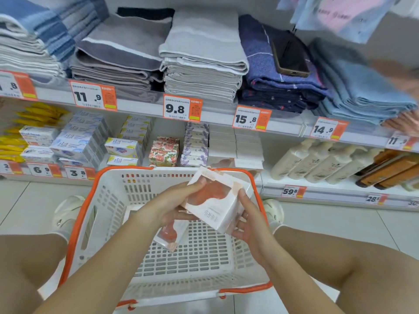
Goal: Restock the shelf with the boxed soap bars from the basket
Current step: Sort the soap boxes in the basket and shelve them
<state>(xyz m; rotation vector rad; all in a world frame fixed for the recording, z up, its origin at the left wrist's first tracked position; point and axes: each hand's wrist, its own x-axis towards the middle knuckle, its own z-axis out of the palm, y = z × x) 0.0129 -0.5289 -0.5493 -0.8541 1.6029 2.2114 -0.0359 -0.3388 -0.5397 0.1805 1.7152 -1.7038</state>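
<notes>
Over the white basket with an orange rim (pixel 81 214) I hold a white soap box with a pink-orange picture (pixel 217 200), tilted. My left hand (pixel 172 202) grips its left end from above and my right hand (pixel 247 220) grips its lower right side. Another soap box of the same kind (pixel 170 236) lies on the basket floor, partly under my left hand. The low shelf (pixel 249 164) behind the basket has stacks of white boxes, with two pink-picture boxes at the front.
Other soap boxes fill the low shelf to the left, lotion bottles (pixel 317 162) lie to the right. Folded towels and a phone (pixel 290 57) sit on the shelf above. My knees and shoes flank the basket on the tiled floor. A blurred hand shows at the right edge.
</notes>
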